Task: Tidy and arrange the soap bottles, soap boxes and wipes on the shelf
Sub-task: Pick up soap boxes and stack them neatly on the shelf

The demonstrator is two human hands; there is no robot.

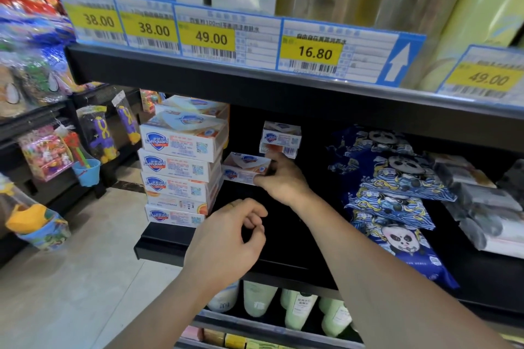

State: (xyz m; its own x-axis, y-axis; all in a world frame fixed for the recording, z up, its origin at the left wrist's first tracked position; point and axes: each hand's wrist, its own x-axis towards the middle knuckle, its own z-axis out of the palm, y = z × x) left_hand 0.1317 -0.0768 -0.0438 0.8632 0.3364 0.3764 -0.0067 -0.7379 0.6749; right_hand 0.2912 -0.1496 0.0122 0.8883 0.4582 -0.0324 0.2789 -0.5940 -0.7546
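Head view: two white cardboard Safeguard soap boxes (246, 168) are gripped by the right hand (280, 178) above the black shelf (283, 249); the left hand (229, 238) is loosely curled, fingers (252, 221) holding nothing.

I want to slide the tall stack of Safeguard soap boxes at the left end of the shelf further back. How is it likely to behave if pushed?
The stack of soap boxes is several boxes high and unevenly aligned, so pushing near the top would probably shear or topple it. The boxes look like stiff cardboard, likely sliding easily on the smooth black shelf. It stands at the shelf's left end, so a box might fall off.
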